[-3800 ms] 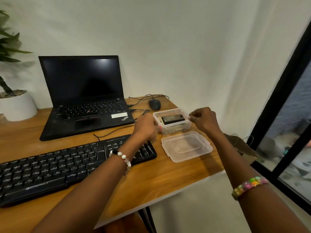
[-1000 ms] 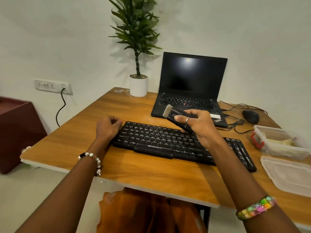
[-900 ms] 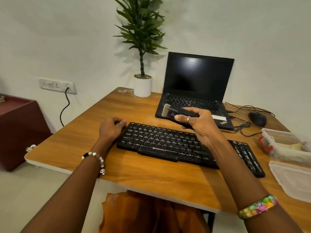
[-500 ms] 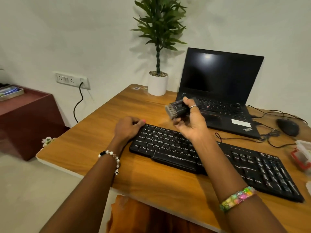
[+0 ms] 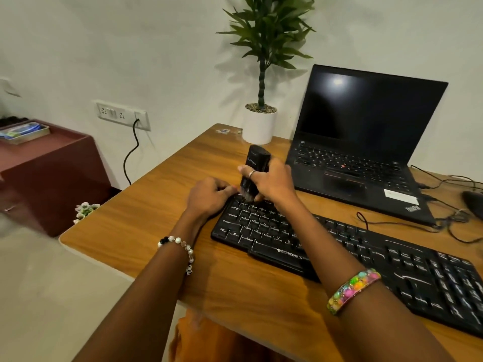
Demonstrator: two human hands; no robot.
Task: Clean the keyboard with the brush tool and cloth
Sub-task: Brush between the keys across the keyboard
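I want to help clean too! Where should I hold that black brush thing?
Hold the brush tool round its blocky black middle, coming from the side as the right hand does: it stands upright, bristles down on the keyboard, so the bristles stay free.

Office or home-office desk corner: wooden desk (image 5: pixel 146 220), open laptop (image 5: pixel 366 142), external keyboard (image 5: pixel 366 254), potted plant (image 5: pixel 261 74), wall socket strip (image 5: pixel 122 115)

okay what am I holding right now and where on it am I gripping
Your right hand grips the black brush tool around its middle, upright, bristles down on the keyboard. Your left hand holds the keyboard's far left corner.
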